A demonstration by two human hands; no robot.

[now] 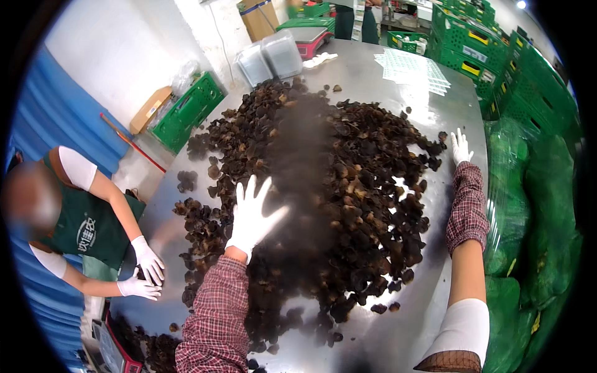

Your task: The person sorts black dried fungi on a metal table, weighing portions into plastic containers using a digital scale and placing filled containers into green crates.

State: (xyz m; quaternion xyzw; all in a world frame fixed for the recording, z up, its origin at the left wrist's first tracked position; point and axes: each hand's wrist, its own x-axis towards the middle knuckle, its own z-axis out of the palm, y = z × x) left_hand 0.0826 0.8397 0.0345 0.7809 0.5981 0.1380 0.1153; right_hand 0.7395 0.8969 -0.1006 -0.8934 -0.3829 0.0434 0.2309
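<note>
A broad heap of dark brown, curled wood ear mushrooms (367,168) is spread over a metal table (429,298). My left hand (252,211), in a white glove, is over the left part of the heap with its fingers spread and nothing in them. Beyond the heap's right side, near the table's right edge, my right hand (460,148) is stretched out flat in a white glove, also holding nothing. A single mushroom piece (443,136) lies just left of its fingers. A dark blur covers the middle of the heap.
At the left, a co-worker's gloved hands (146,273) are together over the table edge. Clear plastic tubs (280,55), a red scale (311,43) and label sheets (410,68) sit at the far end. Green crates (466,43) and green sacks (507,199) line the right side.
</note>
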